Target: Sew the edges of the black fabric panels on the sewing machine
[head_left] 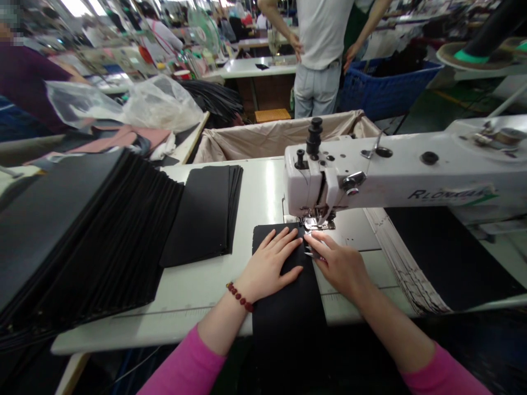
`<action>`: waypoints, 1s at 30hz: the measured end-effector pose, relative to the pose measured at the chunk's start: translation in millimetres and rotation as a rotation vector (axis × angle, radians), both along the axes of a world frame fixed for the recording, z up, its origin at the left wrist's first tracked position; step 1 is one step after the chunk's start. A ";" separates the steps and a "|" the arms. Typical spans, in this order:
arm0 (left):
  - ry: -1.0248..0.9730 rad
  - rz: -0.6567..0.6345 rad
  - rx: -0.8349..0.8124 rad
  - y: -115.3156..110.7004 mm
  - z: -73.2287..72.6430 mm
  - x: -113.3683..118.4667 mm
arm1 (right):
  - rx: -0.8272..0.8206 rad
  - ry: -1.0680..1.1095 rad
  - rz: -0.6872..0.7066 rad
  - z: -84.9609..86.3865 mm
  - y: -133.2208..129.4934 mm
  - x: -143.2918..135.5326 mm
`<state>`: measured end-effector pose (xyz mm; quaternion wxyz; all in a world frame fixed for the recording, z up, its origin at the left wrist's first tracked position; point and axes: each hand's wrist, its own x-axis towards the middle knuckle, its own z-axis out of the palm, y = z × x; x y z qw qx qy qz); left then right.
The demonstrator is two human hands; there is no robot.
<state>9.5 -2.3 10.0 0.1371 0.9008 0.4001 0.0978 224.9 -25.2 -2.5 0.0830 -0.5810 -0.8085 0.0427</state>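
Step in hand: looks like lining up a black panel (288, 307) at the needle of the white sewing machine (395, 170). Panel lies toward the middle of the worktop (206, 296), far end by the presser foot (317, 224), near end hanging over the worktop's front edge. Can't tell if its corner is under the foot.

Left hand (269, 258): fingers spread, laid flat on the panel near its far end, pressing not gripping. Right hand (341, 266): fingers partly curled around a small metal tool (308, 251), likely snips, tips poking out over the panel's right edge; index fingertip at that edge, just in front of the foot.

Next move seems to call for keeping the right edge straight to the foot, left palm guiding lightly, fingertips and tool tips clear of the needle.

Around: big black stack (94, 219) at worktop's left end, smaller black pile (200, 214) between it and panel, pale-edged stack (448, 258) toward the right end, beyond the right hand.
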 end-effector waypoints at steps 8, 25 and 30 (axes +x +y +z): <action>-0.007 -0.006 -0.007 -0.3 -1.0 -0.8 | 0.016 -0.010 -0.003 0.1 0.4 0.3; -0.027 -0.005 -0.016 -0.1 0.1 -2.0 | 0.007 0.006 0.011 -2.0 0.0 1.4; -0.039 -0.007 -0.014 1.2 -1.2 -2.0 | 0.016 -0.006 0.013 -1.3 0.5 0.8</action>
